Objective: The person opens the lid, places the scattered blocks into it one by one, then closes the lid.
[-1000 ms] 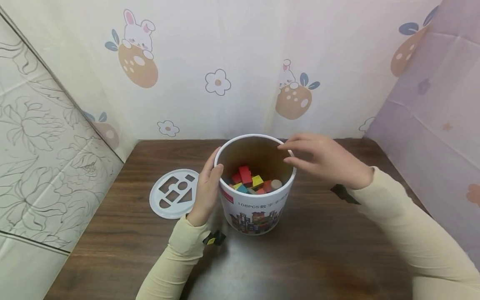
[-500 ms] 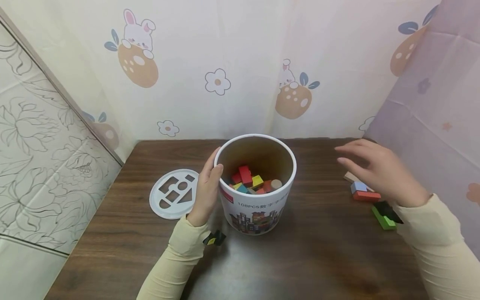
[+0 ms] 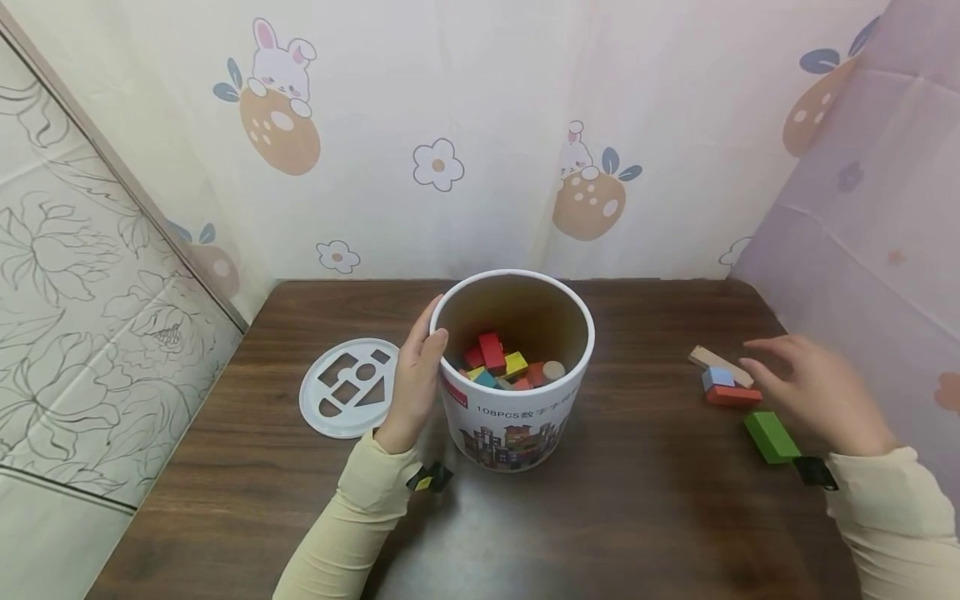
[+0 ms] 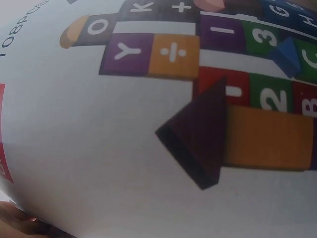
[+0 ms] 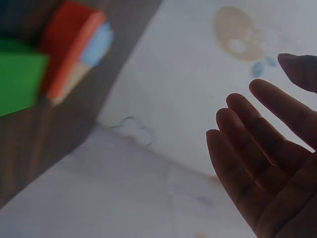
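While left fingers [image 3: 423, 325] grip bucket [image 3: 517, 429] — right fingers [image 5: 285, 106] hover.

Right hand [image 5: 285, 166], green block [image 5: 20, 82], red block [image 5: 64, 37] (both blurred)

Cream sleeves [image 3: 348, 510] have black pieces [image 3: 437, 474] at the cuffs [image 3: 381, 468], one marked yellow.

Wood-grain tabletop [image 3: 615, 517], dark brown. Bunny-print backdrop [image 3: 495, 100] behind it, flower-line-art panel [image 3: 82, 283] left, lilac print sheet [image 3: 877, 217] right.
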`<move>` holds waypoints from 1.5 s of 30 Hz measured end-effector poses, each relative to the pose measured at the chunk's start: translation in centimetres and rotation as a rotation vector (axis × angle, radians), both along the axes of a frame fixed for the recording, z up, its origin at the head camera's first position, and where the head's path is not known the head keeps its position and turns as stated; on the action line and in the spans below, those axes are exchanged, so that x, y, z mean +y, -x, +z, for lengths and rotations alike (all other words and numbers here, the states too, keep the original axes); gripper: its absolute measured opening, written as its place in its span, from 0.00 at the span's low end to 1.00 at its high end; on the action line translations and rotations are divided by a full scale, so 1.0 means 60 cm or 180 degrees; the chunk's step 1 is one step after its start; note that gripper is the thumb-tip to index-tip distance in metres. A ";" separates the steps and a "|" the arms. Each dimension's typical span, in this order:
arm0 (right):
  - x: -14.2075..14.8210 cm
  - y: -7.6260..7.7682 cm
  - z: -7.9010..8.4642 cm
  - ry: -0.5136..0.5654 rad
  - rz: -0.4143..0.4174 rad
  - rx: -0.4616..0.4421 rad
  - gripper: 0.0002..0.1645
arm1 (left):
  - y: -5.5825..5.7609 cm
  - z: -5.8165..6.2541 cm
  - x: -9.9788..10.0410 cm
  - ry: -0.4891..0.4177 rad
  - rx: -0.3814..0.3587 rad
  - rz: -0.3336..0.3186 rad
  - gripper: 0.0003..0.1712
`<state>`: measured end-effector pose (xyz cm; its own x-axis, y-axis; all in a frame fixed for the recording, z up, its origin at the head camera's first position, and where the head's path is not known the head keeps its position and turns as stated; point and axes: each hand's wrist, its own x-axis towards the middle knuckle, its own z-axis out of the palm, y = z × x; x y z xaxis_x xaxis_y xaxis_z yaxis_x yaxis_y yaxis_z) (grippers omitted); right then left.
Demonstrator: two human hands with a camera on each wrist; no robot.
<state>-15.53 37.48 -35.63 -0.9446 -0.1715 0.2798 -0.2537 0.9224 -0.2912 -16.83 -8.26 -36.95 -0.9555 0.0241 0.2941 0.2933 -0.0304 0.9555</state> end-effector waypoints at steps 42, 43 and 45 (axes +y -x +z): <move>0.072 0.011 -0.113 -0.0458 -0.0272 -0.1324 0.31 | 0.003 -0.003 0.000 0.0062 0.0013 0.0020 0.28; 0.073 0.010 -0.112 -0.0438 -0.0278 -0.1315 0.31 | 0.003 -0.003 0.000 0.0065 0.0008 0.0022 0.28; 0.073 0.009 -0.110 -0.0415 -0.0275 -0.1291 0.30 | 0.003 -0.002 0.000 0.0065 0.0003 0.0028 0.28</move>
<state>-16.04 41.86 -42.25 -0.9861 -0.0964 -0.1357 -0.0631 0.9709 -0.2311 -17.02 -8.27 -37.10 -0.9554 0.0216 0.2946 0.2945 -0.0084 0.9556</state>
